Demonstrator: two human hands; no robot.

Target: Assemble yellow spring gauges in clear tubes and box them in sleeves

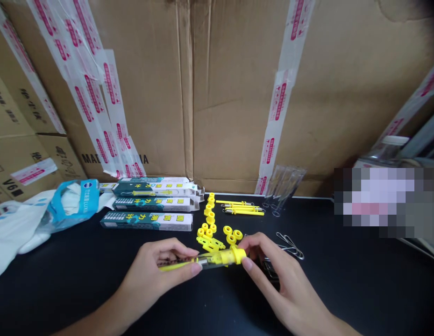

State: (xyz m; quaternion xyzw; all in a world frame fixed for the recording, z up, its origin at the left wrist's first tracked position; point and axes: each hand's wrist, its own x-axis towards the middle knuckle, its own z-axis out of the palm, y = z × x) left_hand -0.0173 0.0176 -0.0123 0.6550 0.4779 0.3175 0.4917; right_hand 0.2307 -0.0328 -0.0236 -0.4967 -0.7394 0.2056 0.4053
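A tubular spring scale [211, 259], a clear tube with yellow parts and a spring inside, lies level between my hands above the black table. My left hand [164, 268] is closed around its left part, thumb along the near side. At the other end, the thumb and fingers of my right hand [273, 275] pinch the yellow cap [239, 255]. Just behind the tube are flat yellow plates [209, 244] and several yellow rings [231, 233]. Beyond them stand yellow caps [210, 217] in a row. Bent metal hooks [290, 246] lie past my right hand.
Printed spring scale boxes [146, 221] lie at the back left, near a blue-and-white plastic package [74, 205]. Yellow rods with springs [243, 208] rest behind the rings. Clear tubes [285, 186] lean at the cardboard wall [231, 116]. A capped bottle [392, 147] is far right.
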